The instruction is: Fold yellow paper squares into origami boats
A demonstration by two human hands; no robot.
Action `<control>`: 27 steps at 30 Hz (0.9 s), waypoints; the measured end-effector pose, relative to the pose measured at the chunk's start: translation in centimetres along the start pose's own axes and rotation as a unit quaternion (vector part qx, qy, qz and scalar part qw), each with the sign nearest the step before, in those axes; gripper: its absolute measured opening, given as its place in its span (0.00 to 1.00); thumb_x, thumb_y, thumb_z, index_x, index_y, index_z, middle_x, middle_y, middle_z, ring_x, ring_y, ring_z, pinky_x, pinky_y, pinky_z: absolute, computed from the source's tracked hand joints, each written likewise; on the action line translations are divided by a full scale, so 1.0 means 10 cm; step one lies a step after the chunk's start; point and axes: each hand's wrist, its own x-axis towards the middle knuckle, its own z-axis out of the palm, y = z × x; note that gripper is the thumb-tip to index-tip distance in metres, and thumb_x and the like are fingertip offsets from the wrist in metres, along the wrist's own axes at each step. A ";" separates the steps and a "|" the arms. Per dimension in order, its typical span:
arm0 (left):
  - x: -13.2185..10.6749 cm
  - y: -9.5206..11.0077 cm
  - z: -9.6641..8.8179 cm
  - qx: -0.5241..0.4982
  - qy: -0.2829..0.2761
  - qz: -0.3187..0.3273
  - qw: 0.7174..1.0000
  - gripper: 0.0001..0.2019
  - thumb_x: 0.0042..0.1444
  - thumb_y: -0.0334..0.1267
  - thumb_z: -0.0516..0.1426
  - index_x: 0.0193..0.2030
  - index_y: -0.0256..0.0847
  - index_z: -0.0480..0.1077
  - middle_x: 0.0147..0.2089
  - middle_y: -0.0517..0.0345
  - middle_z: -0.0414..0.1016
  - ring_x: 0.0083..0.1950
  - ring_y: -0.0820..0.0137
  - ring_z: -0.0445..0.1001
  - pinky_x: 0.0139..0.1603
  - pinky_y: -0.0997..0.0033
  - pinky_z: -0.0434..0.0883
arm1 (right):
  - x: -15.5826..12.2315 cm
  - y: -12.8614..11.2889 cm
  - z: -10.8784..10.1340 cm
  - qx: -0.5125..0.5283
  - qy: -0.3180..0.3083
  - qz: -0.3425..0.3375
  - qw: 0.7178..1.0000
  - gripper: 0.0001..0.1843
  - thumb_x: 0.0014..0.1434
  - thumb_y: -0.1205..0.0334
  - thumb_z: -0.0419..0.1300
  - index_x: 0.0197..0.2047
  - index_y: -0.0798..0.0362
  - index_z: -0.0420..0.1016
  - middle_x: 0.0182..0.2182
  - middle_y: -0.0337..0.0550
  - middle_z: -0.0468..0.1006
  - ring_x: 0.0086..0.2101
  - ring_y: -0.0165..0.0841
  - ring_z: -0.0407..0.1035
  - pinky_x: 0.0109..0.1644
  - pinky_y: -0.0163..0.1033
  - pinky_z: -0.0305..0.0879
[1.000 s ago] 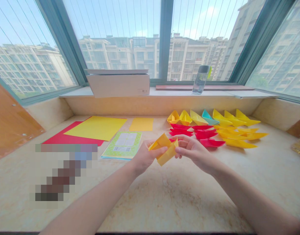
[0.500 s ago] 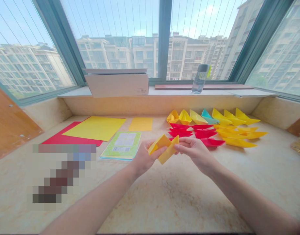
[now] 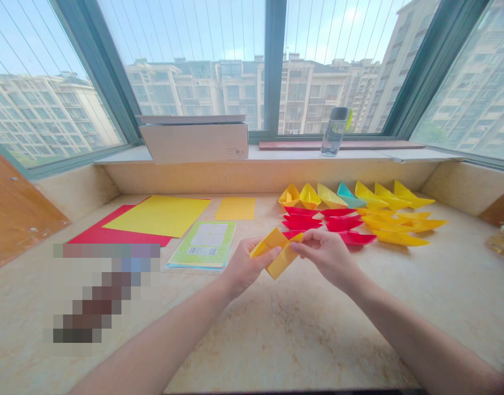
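Between my hands, above the counter, is a partly folded piece of yellow-orange paper (image 3: 280, 262). My left hand (image 3: 247, 265) grips its left side, thumb pressed across the front. With thumb and fingers, my right hand (image 3: 324, 251) pinches the paper's upper right corner. Fingers behind the paper are partly hidden. Just beyond my hands stand rows of folded paper boats: red boats (image 3: 345, 224) nearest, yellow boats (image 3: 402, 240) to their right, and a teal boat (image 3: 349, 196) among yellow ones in the back row.
At left lie a large yellow sheet (image 3: 161, 215) over a red sheet (image 3: 81, 233), a small orange sheet (image 3: 235, 208) and a green-printed paper pack (image 3: 202, 247). A white box (image 3: 194, 142) and a water bottle (image 3: 333, 133) stand on the sill. A blurred patch covers something at left.
The right corner of the folded paper has been bent lower and outward by my right hand. My left hand keeps its hold. The view has shifted slightly.
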 end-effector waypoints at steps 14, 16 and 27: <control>0.03 0.02 -0.01 -0.006 -0.022 -0.037 0.999 0.16 0.54 0.43 0.63 0.46 0.34 0.75 0.40 0.49 0.80 0.39 0.65 0.76 0.42 0.69 0.70 | 0.03 -0.06 -0.08 0.041 -0.108 -0.025 0.993 0.19 0.60 0.48 0.62 0.43 0.56 0.80 0.32 0.45 0.80 0.32 0.33 0.72 0.35 0.37 0.66; 0.03 0.03 -0.04 -0.012 -0.029 -0.034 0.999 0.16 0.54 0.43 0.63 0.45 0.34 0.75 0.39 0.50 0.80 0.39 0.66 0.76 0.41 0.69 0.70 | 0.05 -0.06 -0.10 0.045 -0.117 -0.025 0.992 0.21 0.62 0.49 0.60 0.49 0.56 0.78 0.31 0.45 0.80 0.31 0.32 0.72 0.34 0.37 0.65; 0.02 0.06 -0.03 0.035 -0.013 -0.004 0.999 0.12 0.54 0.41 0.63 0.42 0.36 0.77 0.38 0.53 0.80 0.38 0.67 0.75 0.40 0.71 0.70 | 0.06 -0.04 -0.09 0.090 -0.076 0.002 0.993 0.18 0.56 0.53 0.67 0.47 0.54 0.80 0.39 0.47 0.82 0.32 0.33 0.75 0.40 0.40 0.71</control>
